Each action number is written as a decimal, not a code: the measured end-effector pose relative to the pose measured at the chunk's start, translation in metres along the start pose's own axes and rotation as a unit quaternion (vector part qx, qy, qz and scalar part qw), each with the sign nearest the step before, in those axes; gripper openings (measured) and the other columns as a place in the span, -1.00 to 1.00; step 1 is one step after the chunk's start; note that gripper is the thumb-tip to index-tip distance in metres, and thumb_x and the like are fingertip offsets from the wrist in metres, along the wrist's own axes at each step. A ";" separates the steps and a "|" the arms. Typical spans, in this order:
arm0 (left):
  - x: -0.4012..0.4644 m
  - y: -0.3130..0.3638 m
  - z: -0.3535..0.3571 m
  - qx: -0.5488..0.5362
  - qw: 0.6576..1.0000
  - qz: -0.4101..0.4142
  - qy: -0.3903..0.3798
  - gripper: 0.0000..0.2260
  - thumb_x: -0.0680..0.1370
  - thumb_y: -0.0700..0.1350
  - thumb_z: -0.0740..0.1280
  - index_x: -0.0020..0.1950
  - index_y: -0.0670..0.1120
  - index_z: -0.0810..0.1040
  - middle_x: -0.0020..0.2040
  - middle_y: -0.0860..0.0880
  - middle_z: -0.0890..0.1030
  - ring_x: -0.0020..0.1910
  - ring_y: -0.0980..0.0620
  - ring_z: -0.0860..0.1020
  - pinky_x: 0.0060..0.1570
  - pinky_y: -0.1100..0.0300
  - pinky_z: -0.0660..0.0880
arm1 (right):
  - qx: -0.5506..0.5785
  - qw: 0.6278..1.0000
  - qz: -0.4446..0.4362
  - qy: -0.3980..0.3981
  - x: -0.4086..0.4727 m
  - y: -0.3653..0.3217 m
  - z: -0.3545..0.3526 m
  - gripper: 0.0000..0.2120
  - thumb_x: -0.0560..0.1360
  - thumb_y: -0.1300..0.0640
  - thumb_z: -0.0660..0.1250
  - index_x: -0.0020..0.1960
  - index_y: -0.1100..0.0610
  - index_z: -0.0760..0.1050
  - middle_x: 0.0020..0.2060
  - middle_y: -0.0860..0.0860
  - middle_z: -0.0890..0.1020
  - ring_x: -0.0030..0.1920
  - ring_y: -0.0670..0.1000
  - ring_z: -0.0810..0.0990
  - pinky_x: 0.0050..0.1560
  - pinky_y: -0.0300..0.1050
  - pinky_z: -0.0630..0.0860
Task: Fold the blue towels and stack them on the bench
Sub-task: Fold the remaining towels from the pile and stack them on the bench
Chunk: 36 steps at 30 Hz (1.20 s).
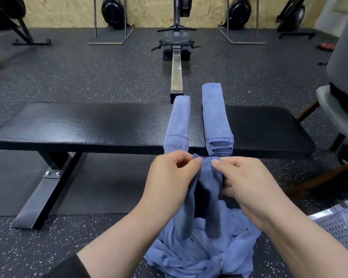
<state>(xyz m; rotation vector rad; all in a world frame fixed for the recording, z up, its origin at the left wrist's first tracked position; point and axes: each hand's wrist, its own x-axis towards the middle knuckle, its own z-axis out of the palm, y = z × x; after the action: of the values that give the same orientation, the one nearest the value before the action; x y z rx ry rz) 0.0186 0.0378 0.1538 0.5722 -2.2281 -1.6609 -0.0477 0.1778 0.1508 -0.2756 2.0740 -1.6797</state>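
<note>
Left hand [170, 173] and right hand [247, 181] pinching the top edge of a blue towel [206, 197] between them, its lower part heaped on the floor, two folded towels [216, 115] lying side by side across the black bench [78, 125] beyond

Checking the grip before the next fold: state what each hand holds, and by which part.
Both the left hand and the right hand pinch one blue towel at its top edge, with the rest hanging down.
</note>
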 end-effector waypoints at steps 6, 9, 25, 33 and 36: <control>-0.005 0.002 0.010 0.046 0.998 0.044 0.007 -0.89 0.55 -0.05 0.45 -0.16 0.05 0.74 -0.27 0.15 0.68 -0.26 0.28 0.58 -0.22 0.41 0.44 | 0.120 0.992 0.017 -0.041 -0.003 0.006 0.005 -0.70 0.64 0.17 0.25 -0.07 0.40 0.58 -0.22 0.18 0.57 -0.14 0.12 0.53 0.01 0.14 0.49; -0.007 0.001 0.013 0.135 0.985 0.098 -0.037 -0.83 0.61 -0.14 0.33 -0.01 -0.02 0.73 -0.18 0.09 0.57 -0.10 0.18 0.53 -0.11 0.39 0.40 | 0.156 0.986 0.020 -0.051 -0.007 0.001 0.002 -0.62 0.70 0.09 0.19 -0.09 0.24 0.68 -0.32 0.07 0.68 -0.29 -0.03 0.63 0.01 0.06 0.53; 0.008 0.004 -0.024 0.149 0.956 0.039 -0.251 -0.77 0.67 0.02 0.24 -0.16 0.01 0.53 -0.36 0.15 0.46 -0.38 0.16 0.35 -0.33 0.22 0.34 | -0.282 0.941 -0.178 -0.057 -0.006 -0.020 -0.029 -0.81 0.65 0.12 0.27 -0.05 -0.11 0.58 -0.17 -0.27 0.65 -0.13 -0.23 0.57 -0.10 -0.36 0.42; 0.000 -0.004 -0.021 0.029 0.957 -0.035 -0.287 -0.80 0.66 -0.13 0.29 -0.10 -0.14 0.63 -0.32 0.09 0.53 -0.31 0.14 0.45 -0.25 0.34 0.43 | -0.304 0.929 -0.208 -0.047 -0.011 -0.016 -0.039 -0.82 0.64 0.07 0.25 -0.06 -0.18 0.53 -0.27 -0.13 0.59 -0.28 -0.10 0.47 -0.23 -0.31 0.38; -0.003 -0.008 -0.021 0.026 0.946 -0.030 -0.320 -0.88 0.63 -0.10 0.36 -0.01 -0.10 0.66 -0.25 0.06 0.61 -0.26 0.10 0.54 -0.16 0.18 0.55 | -0.274 0.938 -0.211 -0.035 -0.014 -0.018 -0.037 -0.82 0.65 0.09 0.26 -0.05 -0.15 0.54 -0.39 -0.19 0.52 -0.37 -0.14 0.42 -0.30 -0.32 0.34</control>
<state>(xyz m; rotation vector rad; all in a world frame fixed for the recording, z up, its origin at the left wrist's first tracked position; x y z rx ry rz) 0.0323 0.0193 0.1518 0.1051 -2.7138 -2.0417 -0.0548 0.2117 0.1773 -1.0033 2.5176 -1.2237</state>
